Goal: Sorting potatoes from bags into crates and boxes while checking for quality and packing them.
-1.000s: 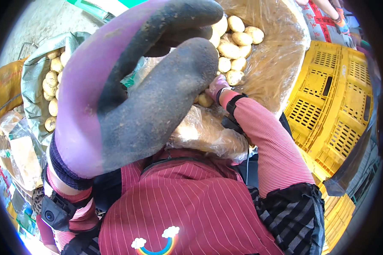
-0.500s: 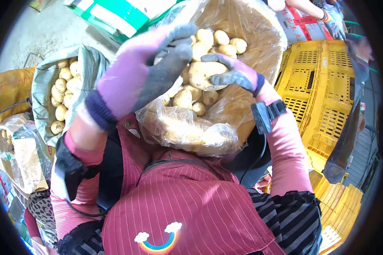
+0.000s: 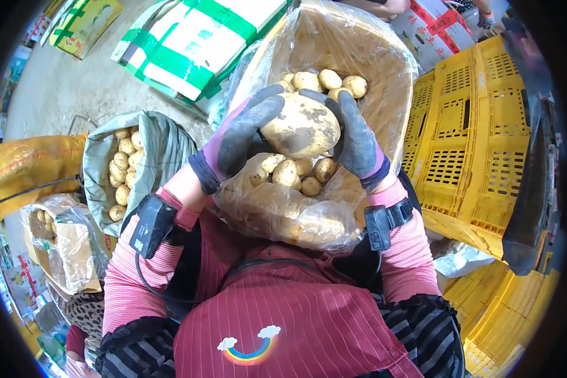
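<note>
I wear purple and grey gloves. My left hand and my right hand are closed around the sides of a large, dirt-marked potato. They hold it over a basket or box lined with clear plastic. Several smaller potatoes lie in that liner, some just below my hands and others behind the large potato. The near edge of the plastic is bunched in front of my maroon striped apron.
At left stand a pale green sack of potatoes, an orange sack and a plastic-lined carton. A white-and-green carton lies beyond. Yellow crates line the right side. Another person's arms show at the top.
My left hand has come down from the near foreground. My right hand has lifted the large potato from among the others, and both hands now grip it. The view has shifted.
</note>
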`<state>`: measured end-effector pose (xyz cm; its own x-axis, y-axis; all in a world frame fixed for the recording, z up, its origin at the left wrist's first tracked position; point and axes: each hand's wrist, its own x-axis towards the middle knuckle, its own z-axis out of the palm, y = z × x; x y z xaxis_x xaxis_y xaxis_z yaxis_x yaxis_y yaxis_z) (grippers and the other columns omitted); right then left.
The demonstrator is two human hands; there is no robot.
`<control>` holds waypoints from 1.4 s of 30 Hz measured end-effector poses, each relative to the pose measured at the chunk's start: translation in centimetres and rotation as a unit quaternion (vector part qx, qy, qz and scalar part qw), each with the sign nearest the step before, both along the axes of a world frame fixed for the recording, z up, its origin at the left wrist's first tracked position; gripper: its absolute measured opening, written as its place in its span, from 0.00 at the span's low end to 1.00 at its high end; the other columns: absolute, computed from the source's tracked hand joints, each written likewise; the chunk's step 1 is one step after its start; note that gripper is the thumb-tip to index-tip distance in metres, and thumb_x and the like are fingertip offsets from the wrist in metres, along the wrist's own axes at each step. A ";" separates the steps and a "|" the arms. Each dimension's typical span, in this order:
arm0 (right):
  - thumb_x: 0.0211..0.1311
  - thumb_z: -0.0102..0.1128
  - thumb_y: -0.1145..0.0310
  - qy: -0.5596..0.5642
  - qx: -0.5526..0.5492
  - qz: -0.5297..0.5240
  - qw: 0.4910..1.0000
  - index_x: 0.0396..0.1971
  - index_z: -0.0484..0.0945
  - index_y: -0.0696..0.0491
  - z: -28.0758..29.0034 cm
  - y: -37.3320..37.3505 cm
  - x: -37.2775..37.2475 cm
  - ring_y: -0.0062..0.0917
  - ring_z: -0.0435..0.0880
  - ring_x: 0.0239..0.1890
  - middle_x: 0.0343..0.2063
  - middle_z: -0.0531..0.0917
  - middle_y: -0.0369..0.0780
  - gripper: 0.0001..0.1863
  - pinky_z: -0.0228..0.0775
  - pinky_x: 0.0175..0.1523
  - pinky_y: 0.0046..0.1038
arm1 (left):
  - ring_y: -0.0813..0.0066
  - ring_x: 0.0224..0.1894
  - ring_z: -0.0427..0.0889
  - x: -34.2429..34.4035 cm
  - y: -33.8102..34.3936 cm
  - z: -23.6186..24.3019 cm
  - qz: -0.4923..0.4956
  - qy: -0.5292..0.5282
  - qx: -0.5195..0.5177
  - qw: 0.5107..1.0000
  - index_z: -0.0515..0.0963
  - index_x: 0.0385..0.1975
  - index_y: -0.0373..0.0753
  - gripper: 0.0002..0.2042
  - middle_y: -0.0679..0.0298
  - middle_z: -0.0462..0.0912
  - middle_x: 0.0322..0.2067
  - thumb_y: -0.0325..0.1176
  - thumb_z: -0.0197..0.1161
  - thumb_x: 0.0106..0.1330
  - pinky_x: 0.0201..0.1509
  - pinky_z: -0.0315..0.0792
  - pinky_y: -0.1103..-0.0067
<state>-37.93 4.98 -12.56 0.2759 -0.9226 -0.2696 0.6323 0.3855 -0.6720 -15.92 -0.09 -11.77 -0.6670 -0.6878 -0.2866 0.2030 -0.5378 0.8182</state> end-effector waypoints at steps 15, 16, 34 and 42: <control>0.47 0.79 0.56 0.615 -0.278 -0.084 0.733 0.63 0.69 0.60 0.2 2.3 -0.3 0.41 0.78 0.61 0.56 0.78 0.52 0.44 0.69 0.65 0.37 | 0.67 0.56 0.79 -3.6 0.9 -1.4 0.088 -0.130 -0.187 0.970 0.72 0.60 0.29 0.25 0.55 0.78 0.56 0.46 0.51 0.78 0.59 0.74 0.73; 0.52 0.76 0.56 0.604 -0.249 -0.107 0.749 0.60 0.72 0.59 0.3 2.4 -0.1 0.37 0.80 0.57 0.52 0.81 0.49 0.38 0.71 0.62 0.35 | 0.68 0.57 0.79 -3.7 1.2 -0.8 0.065 -0.128 -0.202 0.969 0.72 0.61 0.29 0.25 0.55 0.77 0.57 0.46 0.50 0.78 0.59 0.74 0.75; 0.72 0.41 0.36 -0.022 0.034 -0.098 0.994 0.68 0.66 0.50 9.3 11.3 0.1 0.42 0.84 0.53 0.58 0.79 0.48 0.37 0.87 0.36 0.39 | 0.65 0.66 0.72 -2.9 5.2 1.9 0.000 0.106 -0.215 0.971 0.53 0.74 0.37 0.44 0.53 0.67 0.67 0.70 0.41 0.71 0.54 0.79 0.77; 0.69 0.43 0.33 -0.011 0.046 -0.074 0.996 0.67 0.66 0.50 11.1 9.6 1.4 0.48 0.86 0.46 0.54 0.80 0.51 0.40 0.87 0.32 0.36 | 0.69 0.63 0.72 -1.8 7.0 6.3 0.083 0.130 -0.312 0.938 0.60 0.71 0.34 0.27 0.55 0.73 0.62 0.41 0.51 0.78 0.69 0.64 0.74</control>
<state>-36.54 14.54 -1.46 0.1444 -0.9251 -0.3512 0.7007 0.3462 -0.6238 -17.74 6.91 -5.49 -0.5280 -0.7679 0.3627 0.4770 0.0852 0.8748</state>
